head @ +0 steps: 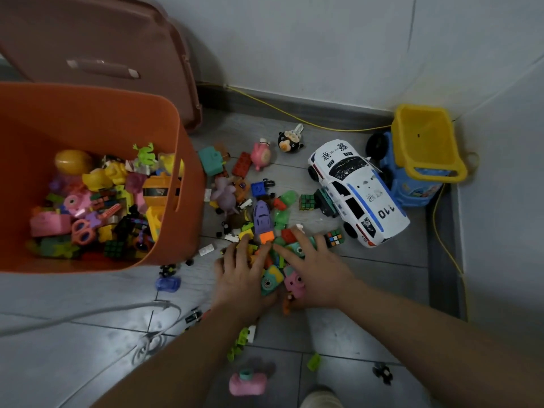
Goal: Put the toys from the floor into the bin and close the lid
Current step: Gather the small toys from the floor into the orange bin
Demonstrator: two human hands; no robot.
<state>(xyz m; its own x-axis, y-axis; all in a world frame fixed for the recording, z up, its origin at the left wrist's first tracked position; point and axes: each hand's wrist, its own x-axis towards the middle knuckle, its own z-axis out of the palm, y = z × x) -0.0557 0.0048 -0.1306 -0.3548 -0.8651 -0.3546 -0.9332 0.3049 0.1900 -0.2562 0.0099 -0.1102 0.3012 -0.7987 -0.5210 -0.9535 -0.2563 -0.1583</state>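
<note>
An orange bin (188,184) stands at the left, partly filled with mixed toys. Its brown lid (97,51) leans against the wall behind it. A heap of small toys (259,207) covers the floor right of the bin. My left hand (241,278) and my right hand (318,275) lie spread over the near end of the heap, fingers apart. Between them sit a teal and yellow toy camera (270,279) and a pink toy camera (294,282). Whether either hand grips a toy is hidden.
A white police car (353,192) and a blue truck with a yellow tipper (424,154) stand in the right corner. A yellow cable (441,231) runs along the wall. A pink toy (247,382), a blue car (168,283) and a grey cord (88,315) lie nearer me.
</note>
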